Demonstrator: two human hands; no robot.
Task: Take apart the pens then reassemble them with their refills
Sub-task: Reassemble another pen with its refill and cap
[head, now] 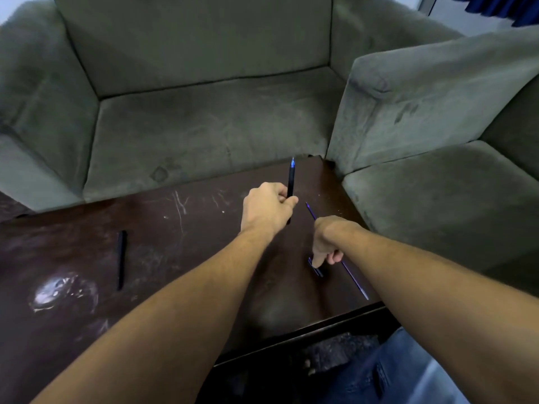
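So the left hand (267, 209) was fisted around a black pen barrel (290, 182), holding it more or less upright above the dark wooden worktop (189, 243), with a bluish tip poking up at the top end and the bottom end sticking out under the fist. The right hand (328, 243) was down low near the right side of the worktop, fingers curled with the fingertips (318, 262) pressing on or pinching a small dark pen piece (316, 269) lying flat there; honestly couldn't tell if it was actually gripped or just touched. Right beside that hand a thin blue refill (354, 279) lay diagonally on the worktop, running under the hand and coming out again on the far side toward the sofa. Way off to the left, well apart from all that, another black pen (121, 259) lay flat by itself, pointing roughly away from the person. The worktop was pretty scratched up, with a shiny glare patch near the left front. A grey-green sofa (204, 112) wrapped around the far and right edges, and blue jeans (388, 371) showed at the bottom right.
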